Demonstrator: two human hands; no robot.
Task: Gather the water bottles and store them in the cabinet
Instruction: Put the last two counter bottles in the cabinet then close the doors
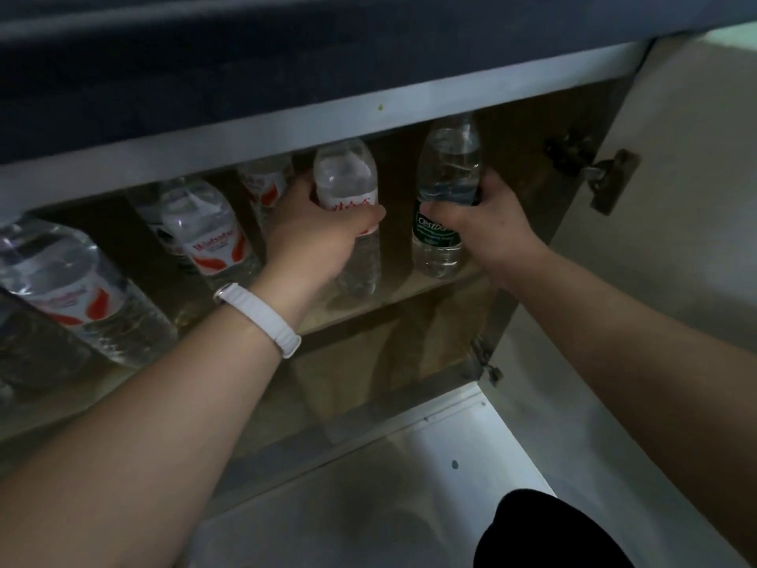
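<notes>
Dim cabinet shelf [413,295] already holds bottles, left hand [323,235] gripping the red-label bottle [348,186], right hand [483,223] clamping the green-label bottle [444,174], probably to stand both upright

the left hand [323,235] is gripping a clear bottle [346,178] showing red lettering on white; the right hand [483,223] is gripping a second bottle [448,157] wearing dark green.
</notes>
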